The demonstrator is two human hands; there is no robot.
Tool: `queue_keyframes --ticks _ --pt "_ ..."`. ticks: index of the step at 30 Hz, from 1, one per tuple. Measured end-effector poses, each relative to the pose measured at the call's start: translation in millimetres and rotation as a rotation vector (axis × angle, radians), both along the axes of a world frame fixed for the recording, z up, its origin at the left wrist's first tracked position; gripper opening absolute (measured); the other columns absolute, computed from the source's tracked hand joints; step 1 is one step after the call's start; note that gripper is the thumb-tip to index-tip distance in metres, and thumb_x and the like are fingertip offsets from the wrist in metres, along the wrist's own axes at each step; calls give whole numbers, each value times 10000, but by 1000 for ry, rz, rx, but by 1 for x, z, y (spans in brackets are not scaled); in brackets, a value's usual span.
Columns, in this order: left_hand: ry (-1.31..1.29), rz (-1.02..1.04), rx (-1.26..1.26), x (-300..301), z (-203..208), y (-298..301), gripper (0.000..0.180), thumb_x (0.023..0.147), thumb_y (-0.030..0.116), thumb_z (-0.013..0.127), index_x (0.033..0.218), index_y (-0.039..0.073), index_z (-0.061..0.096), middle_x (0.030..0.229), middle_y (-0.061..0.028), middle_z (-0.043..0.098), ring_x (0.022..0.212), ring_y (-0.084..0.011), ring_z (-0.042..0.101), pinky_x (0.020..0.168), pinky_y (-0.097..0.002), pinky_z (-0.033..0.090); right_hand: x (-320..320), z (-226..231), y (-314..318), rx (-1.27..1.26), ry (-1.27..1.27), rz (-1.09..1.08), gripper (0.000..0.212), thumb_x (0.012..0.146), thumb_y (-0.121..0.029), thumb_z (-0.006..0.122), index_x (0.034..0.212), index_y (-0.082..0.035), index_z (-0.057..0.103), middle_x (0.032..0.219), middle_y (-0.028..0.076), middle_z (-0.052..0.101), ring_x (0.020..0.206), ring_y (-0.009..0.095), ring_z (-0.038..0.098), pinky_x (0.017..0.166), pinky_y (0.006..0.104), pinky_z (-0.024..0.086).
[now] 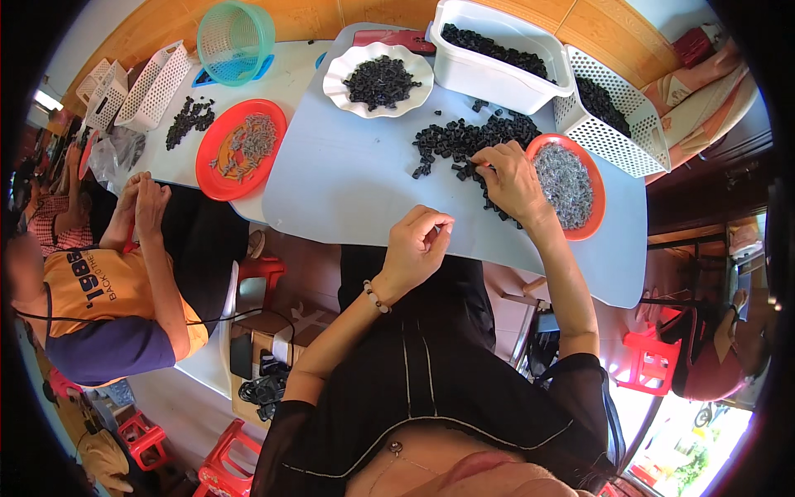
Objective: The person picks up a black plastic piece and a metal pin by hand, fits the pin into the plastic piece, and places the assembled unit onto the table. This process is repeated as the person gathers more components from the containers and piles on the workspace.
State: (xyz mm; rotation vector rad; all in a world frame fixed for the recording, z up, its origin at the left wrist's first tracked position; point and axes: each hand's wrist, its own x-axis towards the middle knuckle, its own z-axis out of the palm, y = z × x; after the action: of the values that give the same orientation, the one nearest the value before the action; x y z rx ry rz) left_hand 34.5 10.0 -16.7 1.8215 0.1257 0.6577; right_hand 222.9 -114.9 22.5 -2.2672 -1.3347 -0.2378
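My left hand (pixel 414 255) is over the table's front edge, fingers curled and the thumb pressed toward the forefinger. A dark spot shows between them, too small to make out. My right hand (pixel 511 184) rests at the near side of a loose pile of small black plastic pieces (pixel 451 141), thumb and forefinger pinched together over it. Whatever its fingertips grip is hidden. Right beside that hand stands an orange-red plate (pixel 598 199) heaped with small clear and silvery parts (pixel 565 186).
Behind the pile are a scalloped white dish (pixel 333 87) of black pieces, a white tub (pixel 497 89) and a perforated white basket (pixel 633 153). To the left, a co-worker (pixel 124 290) sits by a red plate (pixel 217 184) and a green basket (pixel 236 41). Red stools (pixel 650 360) stand on the floor.
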Motion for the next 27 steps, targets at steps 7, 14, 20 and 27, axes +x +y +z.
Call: queue_keyframes --ticks 7,14,20,27 --pt "29 -6 4 0 0 1 73 876 24 674 941 34 708 852 -34 641 590 -58 515 537 -205 419 -11 4 -3 22 43 -41 169 776 -65 710 939 -76 666 803 83 638 825 289 569 801 410 474" --pt "32 -6 -5 1 2 0 66 877 23 678 936 31 707 848 -33 641 585 -53 513 528 -201 413 -9 1 -4 -40 21 -70 155 767 -99 730 909 -92 668 792 73 631 834 289 570 789 412 478" --pt "29 -11 -9 1 1 0 68 881 28 678 942 26 707 852 -32 641 588 -46 513 527 -196 410 -11 2 -2 -33 43 -100 96 775 -105 720 865 -88 692 800 81 632 833 294 568 796 412 477" --pt "42 -14 -6 1 1 0 68 883 31 680 944 29 709 857 -30 640 591 -44 510 527 -194 408 -11 9 -2 -101 102 -93 84 794 -107 701 875 -86 698 806 99 633 846 304 567 804 422 474"
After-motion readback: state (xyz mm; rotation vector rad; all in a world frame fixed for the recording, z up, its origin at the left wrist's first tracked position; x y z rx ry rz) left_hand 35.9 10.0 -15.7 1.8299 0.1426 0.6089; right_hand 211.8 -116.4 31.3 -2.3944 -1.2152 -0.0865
